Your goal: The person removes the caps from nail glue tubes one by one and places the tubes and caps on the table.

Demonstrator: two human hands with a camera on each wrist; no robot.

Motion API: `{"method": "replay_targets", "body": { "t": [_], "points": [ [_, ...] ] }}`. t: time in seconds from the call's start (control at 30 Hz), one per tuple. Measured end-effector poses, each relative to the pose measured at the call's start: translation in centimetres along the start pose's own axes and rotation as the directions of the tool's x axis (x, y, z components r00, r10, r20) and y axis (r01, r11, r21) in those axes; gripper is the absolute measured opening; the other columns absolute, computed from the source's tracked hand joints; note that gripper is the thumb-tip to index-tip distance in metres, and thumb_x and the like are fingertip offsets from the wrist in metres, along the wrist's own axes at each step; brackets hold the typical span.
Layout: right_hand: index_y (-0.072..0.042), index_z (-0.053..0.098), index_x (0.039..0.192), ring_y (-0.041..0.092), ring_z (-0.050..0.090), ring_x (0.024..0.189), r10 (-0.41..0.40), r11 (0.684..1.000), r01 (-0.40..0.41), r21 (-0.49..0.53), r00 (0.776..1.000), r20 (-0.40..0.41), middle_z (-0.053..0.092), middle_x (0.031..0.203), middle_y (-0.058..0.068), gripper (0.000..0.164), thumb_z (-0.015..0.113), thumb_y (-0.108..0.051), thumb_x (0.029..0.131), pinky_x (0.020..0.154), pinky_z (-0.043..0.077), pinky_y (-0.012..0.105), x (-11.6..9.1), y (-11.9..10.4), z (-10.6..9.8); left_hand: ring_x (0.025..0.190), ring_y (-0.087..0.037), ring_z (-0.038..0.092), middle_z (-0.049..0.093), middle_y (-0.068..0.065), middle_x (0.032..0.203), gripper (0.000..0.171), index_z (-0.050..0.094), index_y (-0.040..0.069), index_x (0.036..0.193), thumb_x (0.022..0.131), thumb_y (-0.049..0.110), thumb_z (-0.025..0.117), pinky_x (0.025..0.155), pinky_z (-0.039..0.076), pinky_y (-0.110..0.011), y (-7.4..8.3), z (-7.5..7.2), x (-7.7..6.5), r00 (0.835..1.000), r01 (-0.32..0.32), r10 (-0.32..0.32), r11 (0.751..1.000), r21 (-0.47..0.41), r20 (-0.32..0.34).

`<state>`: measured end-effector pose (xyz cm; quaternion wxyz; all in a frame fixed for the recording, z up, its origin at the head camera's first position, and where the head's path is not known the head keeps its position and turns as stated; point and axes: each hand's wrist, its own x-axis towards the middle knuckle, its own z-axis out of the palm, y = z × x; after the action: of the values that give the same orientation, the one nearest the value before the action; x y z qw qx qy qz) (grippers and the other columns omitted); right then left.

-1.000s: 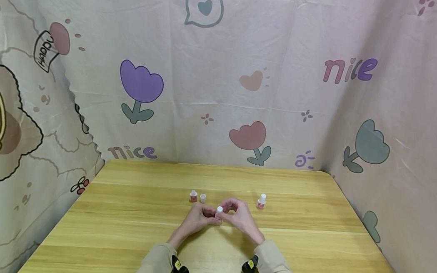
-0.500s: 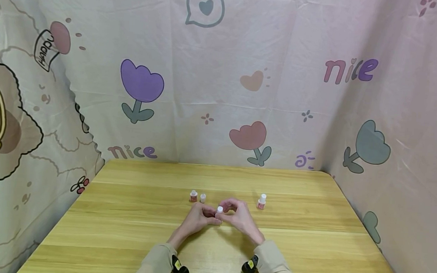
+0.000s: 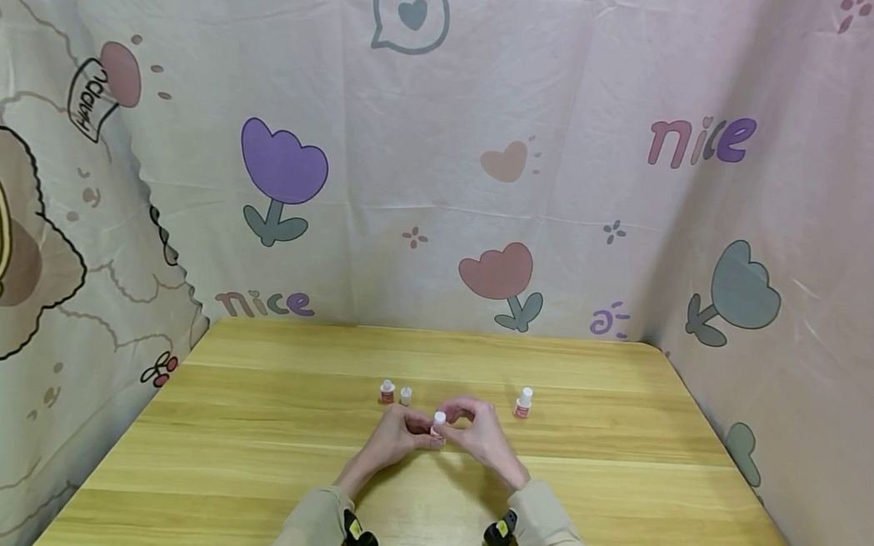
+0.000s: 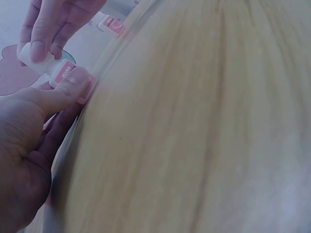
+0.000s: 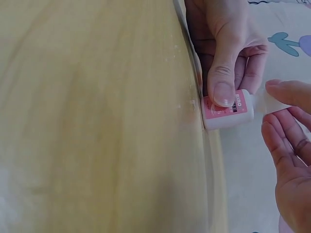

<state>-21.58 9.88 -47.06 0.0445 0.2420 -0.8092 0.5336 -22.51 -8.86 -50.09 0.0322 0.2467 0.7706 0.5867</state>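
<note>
Between the two hands, near the middle of the table, stands a small white bottle [image 5: 228, 118] with a pink label and a white cap [image 3: 439, 418]. My left hand [image 3: 394, 437] pinches the bottle's body, its thumb flat over the label in both wrist views. With thumb and fingertips, my right hand [image 3: 478, 434] grips the cap from the side. A pale neck shows between cap and body in the right wrist view; whether the cap is still threaded on, I cannot tell. The bottle's base is at the table surface.
Behind the left hand stand a similar bottle [image 3: 388, 393] with a narrow white top and a loose white cap [image 3: 405, 396]. A capped bottle [image 3: 523, 403] stands to the right. The wooden table [image 3: 259, 479] ends at a patterned cloth [image 3: 407, 263].
Both arms stay in place. The right fingers shift slightly at the cap, and the cap and bottle show a little more between the hands than half a second ago.
</note>
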Motion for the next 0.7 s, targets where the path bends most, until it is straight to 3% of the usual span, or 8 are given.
{"method": "replay_targets", "body": {
  "t": [0.17,0.23,0.43,0.7],
  "points": [
    [0.0,0.073,0.097,0.011,0.065,0.084,-0.018,1.0,0.018,0.008,1.0,-0.016,0.074,0.096,0.016,0.015,0.079,-0.001,0.083,0.086,0.058,0.042,0.2,2.1,0.2,0.081,-0.031,0.076,0.077,-0.023,0.09,0.016,0.077,-0.003,0.096,0.08,0.0,0.081,0.07,0.057,-0.02,-2.0,0.3,0.5,1.0,0.002,-0.002,1.0,0.02,-0.014],
    [-0.002,0.074,0.098,0.009,0.064,0.085,-0.004,1.0,0.004,0.009,1.0,-0.024,0.075,0.097,0.014,0.016,0.079,-0.004,0.083,0.087,0.058,0.042,0.3,3.1,0.4,0.08,-0.03,0.076,0.077,-0.023,0.09,0.017,0.077,-0.004,0.096,0.08,0.0,0.081,0.07,0.058,-0.02,-2.2,0.4,0.5,1.0,0.002,-0.001,1.0,0.025,-0.017],
    [0.006,0.072,0.101,0.019,0.066,0.086,0.011,1.0,-0.011,-0.007,1.0,-0.028,0.074,0.097,0.022,0.017,0.076,0.002,0.085,0.087,0.056,0.053,0.2,1.9,0.3,0.082,-0.036,0.075,0.076,-0.025,0.091,0.016,0.077,-0.005,0.097,0.081,-0.002,0.08,0.071,0.058,-0.022,0.2,0.0,-0.1,1.0,-0.006,0.006,1.0,0.029,-0.01],
    [0.01,0.071,0.1,0.02,0.066,0.084,-0.008,1.0,0.008,0.01,1.0,-0.017,0.073,0.095,0.023,0.019,0.076,0.003,0.084,0.086,0.056,0.053,-0.4,-1.3,-0.6,0.081,-0.034,0.075,0.076,-0.024,0.091,0.017,0.077,-0.005,0.097,0.081,-0.001,0.08,0.07,0.057,-0.02,0.2,0.0,0.0,1.0,-0.002,0.003,0.999,0.037,-0.018]
  ]
}}
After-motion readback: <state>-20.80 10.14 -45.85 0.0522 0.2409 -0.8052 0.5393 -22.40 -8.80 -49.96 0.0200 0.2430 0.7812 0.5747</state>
